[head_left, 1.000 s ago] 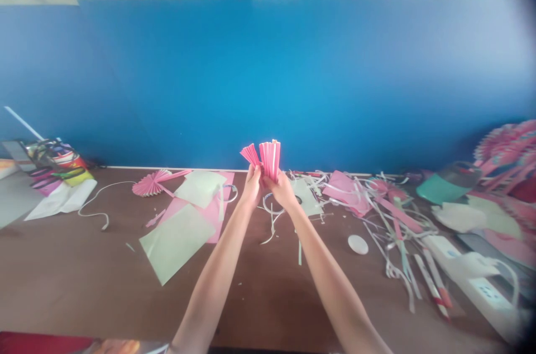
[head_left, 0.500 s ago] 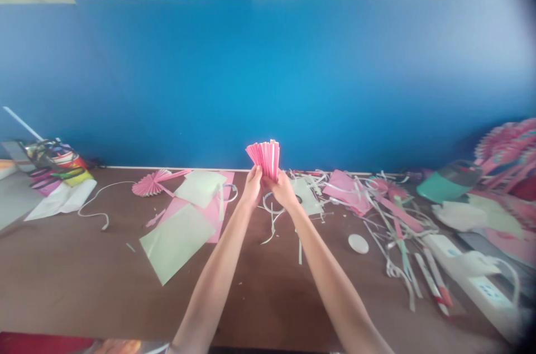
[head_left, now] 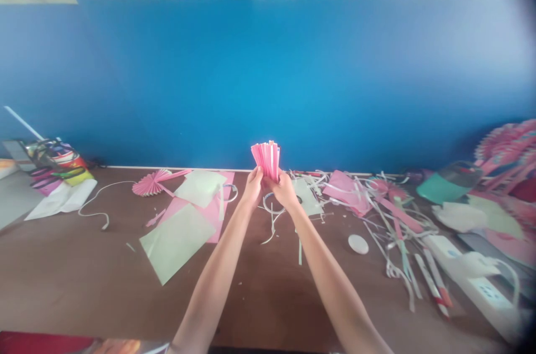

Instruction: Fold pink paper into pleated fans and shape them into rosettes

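Observation:
A pleated pink paper fan (head_left: 266, 158) stands upright between my hands, its folds gathered at the bottom and slightly spread at the top, with pale edges showing on the right. My left hand (head_left: 253, 185) grips its lower left side, thumb pressed on the front. On the lower right side, my right hand (head_left: 285, 189) is closed around it. The fan's bottom end is hidden by the fingers. Below the hands a ring of white tape or strip (head_left: 273, 206) lies on the brown table (head_left: 268, 298).
Pale green sheets (head_left: 178, 239) and a finished-looking pink fan (head_left: 149, 183) lie left. Rightward are paper scraps (head_left: 347, 192), a white disc (head_left: 358, 244), markers (head_left: 431, 281), a power strip (head_left: 486, 287) and a heap of pink fans (head_left: 508, 147). A blue panel (head_left: 268, 80) stands behind.
The top of the pink paper fan has narrowed, its left folds drawn in toward the right. Both hands stay in nearly the same place, still holding it.

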